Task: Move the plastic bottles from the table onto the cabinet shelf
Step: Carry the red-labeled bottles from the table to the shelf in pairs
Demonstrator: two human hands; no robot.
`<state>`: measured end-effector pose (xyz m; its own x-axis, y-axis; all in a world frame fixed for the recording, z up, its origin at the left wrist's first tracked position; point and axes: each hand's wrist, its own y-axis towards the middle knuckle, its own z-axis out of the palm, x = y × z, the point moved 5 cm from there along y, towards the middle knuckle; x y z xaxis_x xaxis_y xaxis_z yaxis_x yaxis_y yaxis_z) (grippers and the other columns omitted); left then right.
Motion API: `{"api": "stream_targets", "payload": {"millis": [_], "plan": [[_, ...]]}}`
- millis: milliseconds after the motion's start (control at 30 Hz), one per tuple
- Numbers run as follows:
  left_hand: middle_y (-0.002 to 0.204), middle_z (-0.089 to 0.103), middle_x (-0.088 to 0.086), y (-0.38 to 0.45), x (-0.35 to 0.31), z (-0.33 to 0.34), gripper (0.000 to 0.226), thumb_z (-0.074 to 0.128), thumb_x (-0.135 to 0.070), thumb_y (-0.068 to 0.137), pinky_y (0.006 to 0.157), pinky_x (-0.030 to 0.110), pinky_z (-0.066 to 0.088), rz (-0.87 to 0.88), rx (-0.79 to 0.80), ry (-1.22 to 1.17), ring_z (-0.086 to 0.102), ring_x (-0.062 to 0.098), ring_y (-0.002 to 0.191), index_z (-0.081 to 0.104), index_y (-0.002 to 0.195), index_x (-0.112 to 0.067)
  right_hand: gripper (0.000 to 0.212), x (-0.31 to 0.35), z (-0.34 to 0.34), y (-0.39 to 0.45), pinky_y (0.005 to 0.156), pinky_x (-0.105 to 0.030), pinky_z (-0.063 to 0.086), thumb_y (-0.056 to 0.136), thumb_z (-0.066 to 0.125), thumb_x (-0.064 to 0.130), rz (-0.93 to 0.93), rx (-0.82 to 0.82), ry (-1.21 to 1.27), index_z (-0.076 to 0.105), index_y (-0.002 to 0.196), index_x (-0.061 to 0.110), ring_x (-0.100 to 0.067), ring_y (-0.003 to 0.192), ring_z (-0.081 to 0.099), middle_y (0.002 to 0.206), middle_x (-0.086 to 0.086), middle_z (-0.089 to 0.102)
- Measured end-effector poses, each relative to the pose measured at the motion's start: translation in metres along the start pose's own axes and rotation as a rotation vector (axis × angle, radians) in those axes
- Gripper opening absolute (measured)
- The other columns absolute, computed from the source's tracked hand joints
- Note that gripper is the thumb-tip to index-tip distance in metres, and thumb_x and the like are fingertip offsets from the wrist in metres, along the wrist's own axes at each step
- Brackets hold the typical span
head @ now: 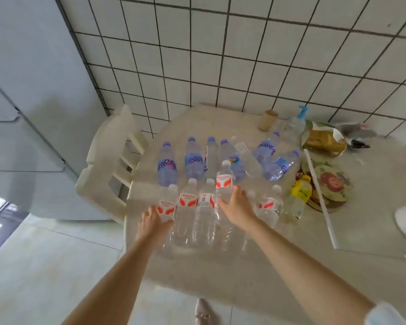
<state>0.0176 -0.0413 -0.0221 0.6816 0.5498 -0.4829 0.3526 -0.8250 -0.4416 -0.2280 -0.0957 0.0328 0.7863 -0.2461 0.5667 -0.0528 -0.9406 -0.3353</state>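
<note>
On the tabletop (220, 273), the left hand (154, 221) wraps the leftmost red-labelled bottle (168, 206) in the near row. To its right, the right hand (236, 207) grips a raised red-labelled bottle (224, 184) (white cap up). Purple-capped bottles (193, 160) stand farther back.

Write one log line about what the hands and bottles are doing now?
left hand: grips leftmost red-label bottle | right hand: grips raised red-label bottle | blue-label bottles: on table
</note>
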Motion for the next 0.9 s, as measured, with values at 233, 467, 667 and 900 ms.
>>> {"api": "stream_targets", "payload": {"millis": [233,467,667,900], "plan": [[0.126,0.054,0.01,0.03,0.012,0.015,0.069,0.071,-0.038,0.077,0.084,0.037,0.046,-0.155,0.144,-0.07,0.054,0.027,0.11,0.041,0.133,-0.01,0.072,-0.01,0.015,0.051,0.101,-0.045,0.043,0.087,0.066,0.04,0.193,0.038,0.089,0.033,0.137,-0.001,-0.035,0.123,0.048,0.136,-0.021,0.045],[0.088,0.073,0.0,0.061,0.027,0.019,0.043,0.083,-0.034,0.059,0.081,0.035,0.059,-0.24,0.338,-0.199,0.069,0.017,0.082,0.068,0.096,-0.017,0.078,-0.018,0.033,0.082,0.076,-0.03,0.043,0.078,0.077,0.036,0.304,-0.004,0.195,0.035,0.133,0.001,-0.031,0.113,0.056,0.13,-0.017,0.052],[0.08,0.072,-0.008,0.067,0.032,0.018,0.052,0.082,-0.045,0.042,0.057,0.024,0.056,-0.306,0.361,-0.196,0.069,0.011,0.073,0.065,0.086,-0.024,0.085,-0.023,0.043,0.092,0.074,-0.031,0.04,0.07,0.083,0.032,0.37,-0.007,0.2,0.03,0.131,0.005,-0.031,0.11,0.055,0.131,-0.018,0.048],[0.082,0.07,-0.006,0.064,0.025,0.011,0.053,0.081,-0.04,0.045,0.051,0.021,0.047,-0.27,0.33,-0.205,0.066,0.011,0.072,0.064,0.091,-0.022,0.079,-0.022,0.036,0.091,0.073,-0.032,0.043,0.07,0.084,0.028,0.42,-0.003,0.224,0.034,0.127,0.009,-0.03,0.105,0.059,0.126,-0.016,0.054]]}}
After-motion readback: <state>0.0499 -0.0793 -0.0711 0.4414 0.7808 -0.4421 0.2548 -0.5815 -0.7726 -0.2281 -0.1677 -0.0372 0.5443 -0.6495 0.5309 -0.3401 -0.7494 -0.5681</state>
